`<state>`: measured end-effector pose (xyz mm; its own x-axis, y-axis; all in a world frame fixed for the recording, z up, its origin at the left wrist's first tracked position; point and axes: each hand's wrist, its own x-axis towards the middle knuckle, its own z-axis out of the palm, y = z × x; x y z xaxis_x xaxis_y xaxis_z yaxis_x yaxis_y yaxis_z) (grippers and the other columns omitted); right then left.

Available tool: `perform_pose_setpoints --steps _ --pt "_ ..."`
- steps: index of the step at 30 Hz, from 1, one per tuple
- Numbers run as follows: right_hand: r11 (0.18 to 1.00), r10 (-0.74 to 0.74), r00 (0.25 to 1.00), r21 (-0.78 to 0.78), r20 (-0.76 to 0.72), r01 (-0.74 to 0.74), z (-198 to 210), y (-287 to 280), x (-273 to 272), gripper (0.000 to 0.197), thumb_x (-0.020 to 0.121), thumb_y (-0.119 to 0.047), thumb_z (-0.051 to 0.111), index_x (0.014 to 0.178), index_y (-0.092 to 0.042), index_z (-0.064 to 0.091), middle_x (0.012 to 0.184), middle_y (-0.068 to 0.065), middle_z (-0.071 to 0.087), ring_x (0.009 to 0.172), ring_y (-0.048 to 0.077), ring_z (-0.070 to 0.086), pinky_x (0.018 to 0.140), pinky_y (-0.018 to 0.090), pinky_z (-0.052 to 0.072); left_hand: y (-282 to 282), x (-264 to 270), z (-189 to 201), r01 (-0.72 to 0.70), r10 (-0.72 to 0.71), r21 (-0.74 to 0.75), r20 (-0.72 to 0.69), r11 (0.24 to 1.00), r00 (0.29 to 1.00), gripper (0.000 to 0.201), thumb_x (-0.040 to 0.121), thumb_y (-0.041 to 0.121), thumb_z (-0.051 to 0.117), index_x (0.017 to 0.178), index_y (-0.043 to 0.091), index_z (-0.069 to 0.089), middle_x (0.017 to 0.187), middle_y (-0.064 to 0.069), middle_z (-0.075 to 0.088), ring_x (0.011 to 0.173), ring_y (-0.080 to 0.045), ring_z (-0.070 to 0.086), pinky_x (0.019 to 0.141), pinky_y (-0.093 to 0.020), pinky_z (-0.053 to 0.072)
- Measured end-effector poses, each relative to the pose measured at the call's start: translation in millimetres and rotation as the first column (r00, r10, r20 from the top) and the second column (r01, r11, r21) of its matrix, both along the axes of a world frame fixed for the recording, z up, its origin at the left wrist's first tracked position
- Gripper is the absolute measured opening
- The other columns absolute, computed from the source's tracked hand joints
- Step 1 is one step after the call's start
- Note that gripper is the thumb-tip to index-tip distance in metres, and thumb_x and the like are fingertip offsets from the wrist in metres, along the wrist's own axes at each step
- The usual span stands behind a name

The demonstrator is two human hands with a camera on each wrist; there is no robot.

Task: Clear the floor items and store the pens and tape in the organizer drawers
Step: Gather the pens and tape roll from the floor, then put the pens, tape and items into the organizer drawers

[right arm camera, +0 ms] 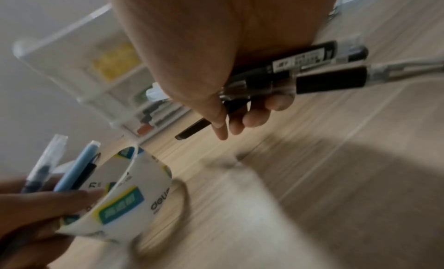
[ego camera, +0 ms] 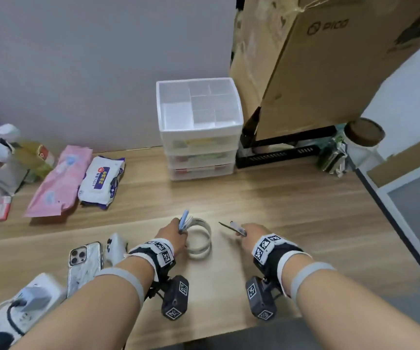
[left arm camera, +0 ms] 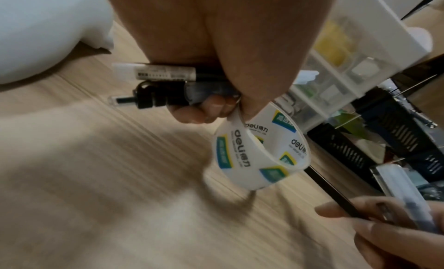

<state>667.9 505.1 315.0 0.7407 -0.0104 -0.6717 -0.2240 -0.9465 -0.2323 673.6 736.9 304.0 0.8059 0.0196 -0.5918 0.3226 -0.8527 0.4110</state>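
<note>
Left hand [ego camera: 172,232] fingers [left arm camera: 211,106] curl round pens [left arm camera: 168,83] and pinch the tape [left arm camera: 261,153] hanging below; right hand [ego camera: 250,233] fingers [right arm camera: 259,113] grip more pens [right arm camera: 300,73]; overloaded, either bundle may slip before reaching the organizer [ego camera: 200,127] ahead.

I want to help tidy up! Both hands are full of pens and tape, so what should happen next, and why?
Probably carry them forward to the organizer. The left hand grips pens and the tape roll; the right hand grips more pens. All three drawers look closed, so one hand likely must set its load down first.
</note>
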Motion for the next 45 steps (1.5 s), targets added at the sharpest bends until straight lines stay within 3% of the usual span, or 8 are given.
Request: perform_pose_setpoints --steps 6,14,19,23,33,35,40,45 --pt "0.995 -0.006 0.995 -0.103 0.097 0.016 -26 4 25 0.015 0.092 -0.019 0.045 0.102 -0.022 0.056 0.107 0.010 0.055 0.089 0.029 0.056 0.072 0.031 0.044 10 15 -15 -0.015 0.006 -0.093 -0.101 0.996 0.995 0.024 0.097 0.030 0.046 0.114 0.013 0.047 0.098 -0.012 0.062 0.086 -0.031 0.060 0.070 -0.032 0.042" --pt "0.969 0.205 0.966 -0.173 0.157 -0.178 -14 -6 59 0.020 0.093 -0.027 0.041 0.104 -0.026 0.058 0.102 0.001 0.065 0.083 0.025 0.057 0.068 0.029 0.045 -5 32 10 -0.302 0.264 -0.273 -0.168 0.914 0.950 0.029 0.102 0.033 0.043 0.100 0.005 0.052 0.057 -0.006 0.058 0.030 -0.005 0.054 0.033 -0.015 0.041" --pt "0.951 0.299 0.941 -0.135 0.158 -0.280 -14 -16 85 0.017 0.091 -0.023 0.047 0.106 -0.020 0.056 0.103 0.004 0.050 0.079 0.024 0.053 0.069 0.032 0.048 -8 48 1 -0.141 0.140 -0.006 -0.090 0.990 0.986 0.024 0.095 0.038 0.054 0.103 0.016 0.059 0.094 -0.007 0.066 0.085 -0.028 0.063 0.072 -0.028 0.045" --pt "0.947 0.320 0.931 -0.042 0.176 -0.318 -20 -19 95 0.022 0.086 -0.014 0.053 0.107 -0.019 0.051 0.106 0.004 0.050 0.091 0.026 0.055 0.079 0.035 0.052 -8 56 -4 -0.108 0.109 0.074 -0.012 0.991 0.994 0.019 0.086 0.026 0.062 0.102 0.016 0.058 0.098 -0.008 0.069 0.086 -0.028 0.064 0.071 -0.030 0.047" --pt "0.973 -0.007 0.963 0.226 0.270 -0.057 -1 0 110 0.021 0.085 -0.020 0.060 0.105 -0.025 0.064 0.108 -0.002 0.059 0.101 0.018 0.058 0.087 0.028 0.048 -1 111 34 -0.383 0.489 -0.354 0.288 0.853 0.824 0.063 0.076 0.039 0.077 0.127 0.020 0.046 0.117 -0.008 0.054 0.094 -0.017 0.059 0.082 -0.031 0.050" --pt "0.854 -0.281 0.930 0.504 0.238 0.129 19 16 120 0.015 0.089 -0.016 0.061 0.101 -0.018 0.070 0.096 0.002 0.069 0.086 0.019 0.066 0.083 0.032 0.053 0 132 56 -0.367 0.599 -0.545 0.340 0.754 0.725 0.089 0.068 0.055 0.078 0.140 0.026 0.034 0.126 -0.005 0.047 0.106 -0.016 0.056 0.091 -0.031 0.049" --pt "-0.036 -0.640 0.646 0.856 -0.416 0.515 70 56 141 0.021 0.095 -0.010 0.060 0.115 -0.004 0.061 0.103 0.015 0.069 0.087 0.026 0.068 0.087 0.039 0.057 12 169 93 -0.232 0.576 -0.666 0.359 0.709 0.734 0.089 0.071 0.071 0.066 0.145 0.035 0.033 0.143 0.001 0.047 0.125 -0.013 0.051 0.109 -0.041 0.043" --pt "-0.325 -0.640 0.455 0.755 -0.619 0.569 77 75 149 0.026 0.093 -0.018 0.065 0.113 -0.005 0.056 0.117 0.019 0.067 0.093 0.027 0.072 0.080 0.037 0.060 25 178 104 -0.211 0.519 -0.641 0.340 0.738 0.784 0.047 0.088 0.049 0.062 0.124 0.021 0.049 0.106 0.007 0.063 0.104 -0.017 0.060 0.097 -0.050 0.052"
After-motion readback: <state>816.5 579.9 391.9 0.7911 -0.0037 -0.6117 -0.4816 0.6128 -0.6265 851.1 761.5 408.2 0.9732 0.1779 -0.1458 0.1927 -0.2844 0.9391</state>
